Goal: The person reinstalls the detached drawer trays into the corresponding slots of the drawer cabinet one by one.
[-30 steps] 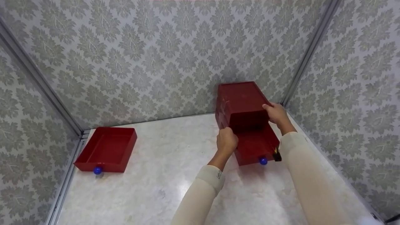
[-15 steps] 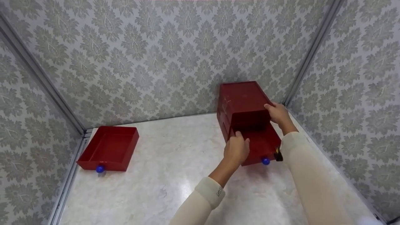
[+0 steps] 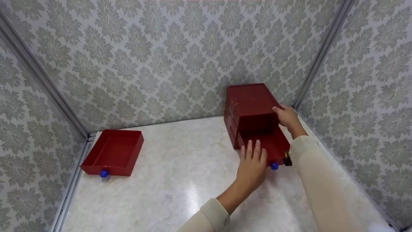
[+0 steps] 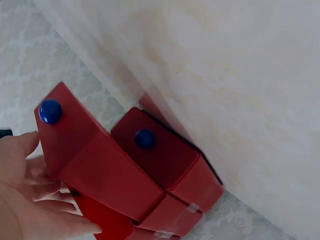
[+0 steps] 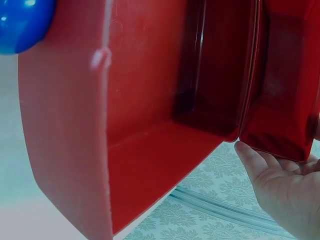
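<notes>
You have the red cabinet (image 3: 249, 100) standing toward the back of the pale table (image 3: 167, 183), its top bay (image 3: 259, 124) without a drawer. The loose drawer (image 3: 114, 149) lies on the table well apart, to the left of the cabinet. The open drawer (image 3: 276, 140) juts forward from the cabinet, just below the top bay, where it was a second ago. Your right hand (image 3: 288, 118) is still at the cabinet's front right corner, fingers bent round its top edge, grasping it. Your left hand (image 3: 252, 167) is what changes: from curled at the open drawer's left rim to straight fingers over its front left part, gripping nothing; you can't tell how firmly they touch. So the swap seems to free that rim without shifting the drawer. The blue knob (image 3: 274, 166) sits in front of the cabinet, just beside that hand.
</notes>
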A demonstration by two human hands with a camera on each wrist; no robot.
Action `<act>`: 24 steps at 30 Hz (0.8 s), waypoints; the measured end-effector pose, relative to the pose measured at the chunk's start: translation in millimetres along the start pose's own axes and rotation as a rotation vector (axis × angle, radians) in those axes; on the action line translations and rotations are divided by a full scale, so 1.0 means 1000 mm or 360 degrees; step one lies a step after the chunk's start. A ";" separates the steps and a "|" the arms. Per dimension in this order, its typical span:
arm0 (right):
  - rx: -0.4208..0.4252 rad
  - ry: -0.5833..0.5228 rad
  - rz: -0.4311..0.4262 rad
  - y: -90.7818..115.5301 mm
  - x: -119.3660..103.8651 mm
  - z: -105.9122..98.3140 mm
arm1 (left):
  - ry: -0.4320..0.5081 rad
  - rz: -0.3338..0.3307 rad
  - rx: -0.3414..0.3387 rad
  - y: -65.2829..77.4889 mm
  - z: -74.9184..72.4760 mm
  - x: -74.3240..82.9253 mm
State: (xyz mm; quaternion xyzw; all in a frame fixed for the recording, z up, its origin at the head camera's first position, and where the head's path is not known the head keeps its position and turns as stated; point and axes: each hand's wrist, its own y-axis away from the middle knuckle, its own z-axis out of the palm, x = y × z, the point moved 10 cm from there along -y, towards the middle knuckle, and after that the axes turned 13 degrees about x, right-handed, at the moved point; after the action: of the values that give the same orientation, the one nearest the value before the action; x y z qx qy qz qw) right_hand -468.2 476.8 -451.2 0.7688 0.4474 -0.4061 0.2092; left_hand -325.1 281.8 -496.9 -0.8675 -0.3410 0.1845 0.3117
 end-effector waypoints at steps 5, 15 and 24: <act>-0.0011 -0.0006 0.0020 0.000 0.001 0.000 | -0.0059 0.0592 0.0240 0.027 -0.012 0.050; -0.0003 -0.0085 0.0071 -0.001 0.004 0.001 | -0.0126 0.0658 -0.0169 0.055 0.030 0.057; 0.0002 -0.0044 0.0020 -0.002 0.002 0.001 | -0.0178 0.0490 -0.0143 0.044 0.045 0.031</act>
State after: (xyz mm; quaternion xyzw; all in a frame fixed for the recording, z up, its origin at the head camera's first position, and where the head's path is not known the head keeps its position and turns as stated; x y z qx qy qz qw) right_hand -469.5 477.7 -453.1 0.7662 0.4393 -0.4157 0.2173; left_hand -306.4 297.4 -562.3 -0.9109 -0.2286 0.2627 0.2212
